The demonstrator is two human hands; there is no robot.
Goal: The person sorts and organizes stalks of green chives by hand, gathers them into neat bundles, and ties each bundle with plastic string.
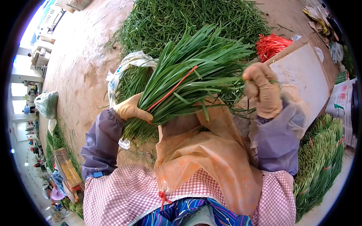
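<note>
A thick bunch of garlic chives (196, 75), long flat green leaves fanning to the upper right, lies across my left hand (132, 108). That gloved hand is closed around its lower end, thumb on top. A narrow red strip (173, 89) runs slantwise over the leaves from near my thumb. Just right of the leaf tips, my gloved right hand (263, 89) is raised with its fingers curled shut. A thin bit of green leaf pokes out beside those fingers; most of it is hidden.
Loose greens form a large pile (192, 22) ahead. Red strips (273, 46) lie in a heap beside a pale board (301, 75) at right. Tied bundles (318, 165) are stacked at lower right. A white plastic bag (113, 84) holds more greens. An orange-tan apron (207, 158) covers my lap.
</note>
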